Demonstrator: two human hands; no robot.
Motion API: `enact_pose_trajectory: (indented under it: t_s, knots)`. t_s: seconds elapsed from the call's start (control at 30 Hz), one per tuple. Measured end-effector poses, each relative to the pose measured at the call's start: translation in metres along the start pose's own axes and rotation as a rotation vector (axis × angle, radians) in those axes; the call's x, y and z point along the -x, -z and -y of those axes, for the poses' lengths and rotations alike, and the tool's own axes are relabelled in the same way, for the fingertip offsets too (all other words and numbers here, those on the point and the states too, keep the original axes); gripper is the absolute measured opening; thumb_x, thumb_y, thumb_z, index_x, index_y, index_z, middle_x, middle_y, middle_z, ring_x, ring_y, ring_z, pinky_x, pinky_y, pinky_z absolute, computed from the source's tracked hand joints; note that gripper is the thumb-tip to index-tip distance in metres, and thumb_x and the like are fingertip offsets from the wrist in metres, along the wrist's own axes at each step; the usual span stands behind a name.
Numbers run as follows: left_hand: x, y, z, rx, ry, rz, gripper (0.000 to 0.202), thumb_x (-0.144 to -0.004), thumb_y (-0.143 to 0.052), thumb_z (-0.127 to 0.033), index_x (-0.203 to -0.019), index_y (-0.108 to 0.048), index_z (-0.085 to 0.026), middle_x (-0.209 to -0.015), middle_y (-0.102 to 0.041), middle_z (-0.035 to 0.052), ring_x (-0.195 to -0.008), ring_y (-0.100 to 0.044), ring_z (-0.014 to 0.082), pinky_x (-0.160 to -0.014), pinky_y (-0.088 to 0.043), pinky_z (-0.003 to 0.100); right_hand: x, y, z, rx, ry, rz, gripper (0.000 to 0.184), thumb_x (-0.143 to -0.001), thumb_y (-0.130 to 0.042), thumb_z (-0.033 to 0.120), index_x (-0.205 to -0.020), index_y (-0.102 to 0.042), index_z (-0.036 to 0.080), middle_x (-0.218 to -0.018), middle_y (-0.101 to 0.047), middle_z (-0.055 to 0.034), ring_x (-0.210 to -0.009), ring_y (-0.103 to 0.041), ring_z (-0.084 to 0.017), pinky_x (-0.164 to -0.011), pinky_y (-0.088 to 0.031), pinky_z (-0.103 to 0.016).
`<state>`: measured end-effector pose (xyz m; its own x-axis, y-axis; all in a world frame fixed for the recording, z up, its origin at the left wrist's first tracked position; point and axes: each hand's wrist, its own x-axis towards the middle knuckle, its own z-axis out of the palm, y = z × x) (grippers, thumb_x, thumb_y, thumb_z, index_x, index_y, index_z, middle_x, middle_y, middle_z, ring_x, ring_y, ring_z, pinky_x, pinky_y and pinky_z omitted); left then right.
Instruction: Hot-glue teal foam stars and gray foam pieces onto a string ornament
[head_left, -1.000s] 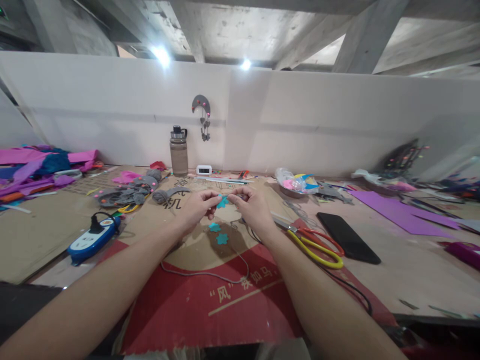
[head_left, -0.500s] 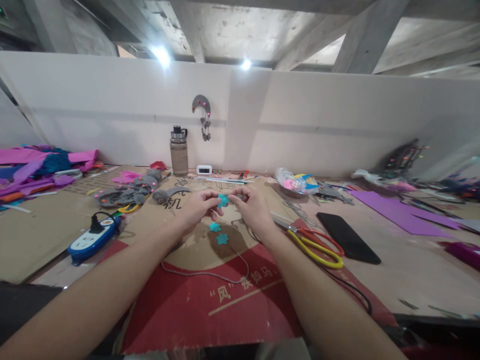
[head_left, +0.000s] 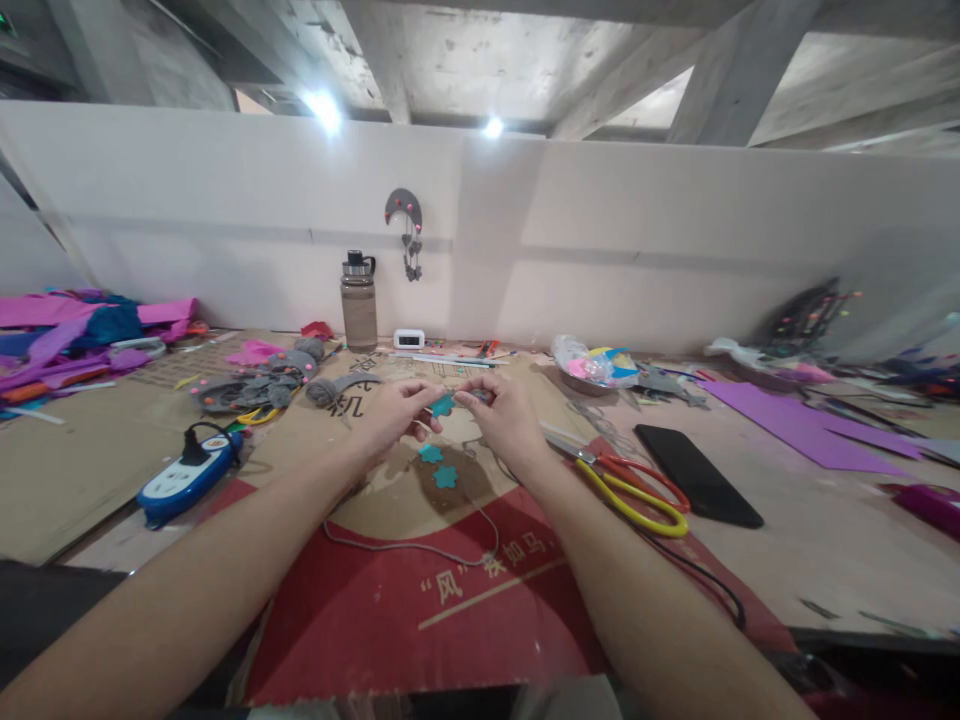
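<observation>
My left hand (head_left: 396, 412) and my right hand (head_left: 504, 415) meet above the cardboard sheet (head_left: 390, 590), fingertips pinched together. Between them is a small teal felt flower (head_left: 442, 405), gripped by the left thumb and fingers and touched by the right fingertips. What else the right fingers pinch is too small to make out. Two more teal flowers (head_left: 438, 467) lie on the cardboard just below the hands. A thin grey cord (head_left: 420, 546) curls across the cardboard toward me.
Yellow-and-red scissors (head_left: 626, 485) and a black phone (head_left: 696, 473) lie to the right. A blue power strip (head_left: 186, 475) sits at left, grey felt pieces (head_left: 259, 385) and a water bottle (head_left: 358, 300) behind. Pink and purple felt (head_left: 71, 335) is piled far left, purple sheet (head_left: 802, 425) far right.
The teal flower has turned and dropped slightly between the fingertips. Both hands stay almost in place.
</observation>
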<state>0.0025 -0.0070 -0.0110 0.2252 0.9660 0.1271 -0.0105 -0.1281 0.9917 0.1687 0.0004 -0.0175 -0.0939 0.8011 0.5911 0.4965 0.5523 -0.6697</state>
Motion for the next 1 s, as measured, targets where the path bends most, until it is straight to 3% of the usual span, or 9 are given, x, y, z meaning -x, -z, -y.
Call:
enact_pose_trajectory:
  t_s: [1.0]
  knots:
    - [0.0003, -0.0005, -0.0010, -0.038, -0.016, 0.014, 0.030, -0.068, -0.066, -0.040, -0.081, -0.060, -0.014, -0.071, -0.060, 0.0026, -0.057, -0.062, 0.0135, -0.041, -0.043, 0.020, 0.0002, 0.0014, 0.0012, -0.004, 0.000, -0.014, 0.023, -0.077, -0.055, 0.041, -0.080, -0.066, 0.020, -0.062, -0.050, 0.0006, -0.059, -0.043, -0.013, -0.056, -0.034, -0.026]
